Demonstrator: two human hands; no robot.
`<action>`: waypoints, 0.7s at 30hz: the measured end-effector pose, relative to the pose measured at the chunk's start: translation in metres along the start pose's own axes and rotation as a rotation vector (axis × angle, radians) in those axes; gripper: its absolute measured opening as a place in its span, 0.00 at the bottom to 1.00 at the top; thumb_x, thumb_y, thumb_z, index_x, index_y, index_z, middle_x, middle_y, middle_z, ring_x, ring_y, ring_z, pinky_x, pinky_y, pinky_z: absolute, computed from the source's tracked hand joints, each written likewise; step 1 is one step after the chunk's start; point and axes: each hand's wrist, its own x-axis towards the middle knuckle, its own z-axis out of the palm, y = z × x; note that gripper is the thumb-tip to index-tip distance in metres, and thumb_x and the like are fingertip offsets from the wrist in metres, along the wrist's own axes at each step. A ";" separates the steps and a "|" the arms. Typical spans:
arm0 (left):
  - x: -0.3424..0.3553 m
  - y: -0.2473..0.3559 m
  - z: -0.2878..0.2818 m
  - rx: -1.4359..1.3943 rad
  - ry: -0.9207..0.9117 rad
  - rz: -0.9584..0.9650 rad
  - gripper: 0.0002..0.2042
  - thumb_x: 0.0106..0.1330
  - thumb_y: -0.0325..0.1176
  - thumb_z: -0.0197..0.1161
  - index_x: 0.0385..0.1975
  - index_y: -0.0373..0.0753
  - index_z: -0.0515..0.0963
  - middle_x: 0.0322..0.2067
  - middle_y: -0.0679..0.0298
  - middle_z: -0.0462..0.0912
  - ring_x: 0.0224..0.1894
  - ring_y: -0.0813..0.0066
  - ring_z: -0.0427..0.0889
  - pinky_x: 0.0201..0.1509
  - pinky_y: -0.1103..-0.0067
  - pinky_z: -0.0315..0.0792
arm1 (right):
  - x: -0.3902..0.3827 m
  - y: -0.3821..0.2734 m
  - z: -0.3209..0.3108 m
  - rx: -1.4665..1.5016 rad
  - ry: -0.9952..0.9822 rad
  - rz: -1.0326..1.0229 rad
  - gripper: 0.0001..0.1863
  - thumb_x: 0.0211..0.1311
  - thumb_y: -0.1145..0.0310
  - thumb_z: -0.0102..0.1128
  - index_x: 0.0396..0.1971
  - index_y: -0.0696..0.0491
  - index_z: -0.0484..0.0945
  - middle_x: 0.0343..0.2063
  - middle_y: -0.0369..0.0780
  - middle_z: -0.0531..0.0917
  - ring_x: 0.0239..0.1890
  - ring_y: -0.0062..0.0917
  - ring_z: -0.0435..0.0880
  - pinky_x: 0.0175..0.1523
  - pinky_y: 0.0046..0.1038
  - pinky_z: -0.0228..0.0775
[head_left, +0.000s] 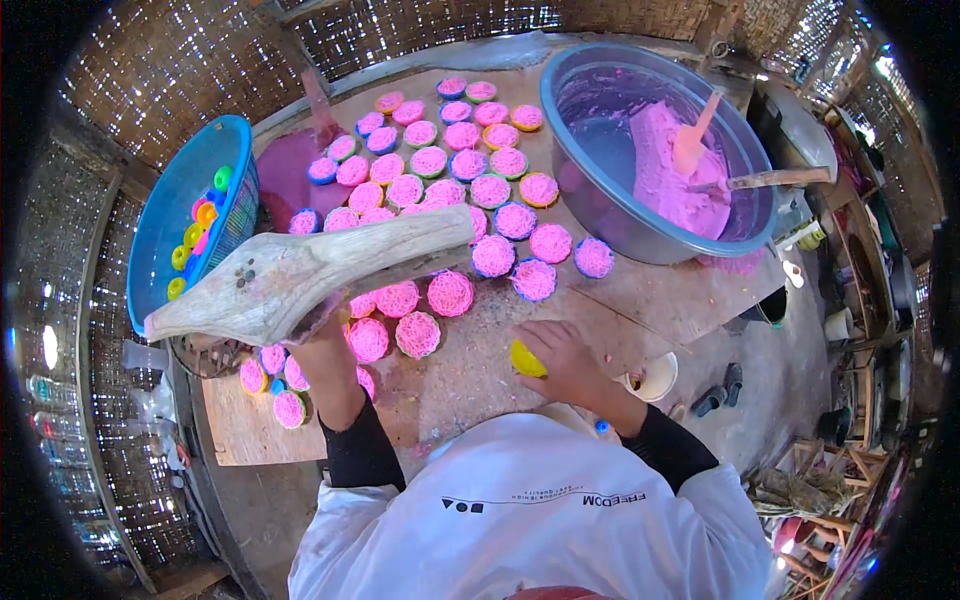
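My right hand (570,362) rests low over the near middle of the table, its fingers closed around a small yellow cup (526,358). On the left, my left hand (325,345) reaches under a long, pale, carved wooden lever (290,270), which hides its fingers. Beyond and beside the lever, many small cups filled with pink, crumbly strands stand in loose rows, such as this pink-filled cup (417,334) near the middle and another filled cup (534,279) nearer the basin. Their rims are blue, green, yellow or orange.
A large grey-blue basin (600,205) at the back right holds pink paste (668,190), a pink scoop (692,140) and a wooden-handled tool (780,178). At the left stands a blue basket (150,230) with colourful cups. A white pail (656,378) and sandals (722,390) are at the right.
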 end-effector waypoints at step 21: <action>0.040 0.095 0.084 -1.067 -0.733 -0.105 0.25 0.52 0.48 0.61 0.44 0.40 0.67 0.39 0.63 0.72 0.42 0.69 0.72 0.49 0.70 0.67 | 0.015 -0.050 -0.190 1.021 -0.543 0.512 0.29 0.50 0.47 0.59 0.42 0.59 0.71 0.33 0.35 0.75 0.33 0.18 0.73 0.40 0.24 0.68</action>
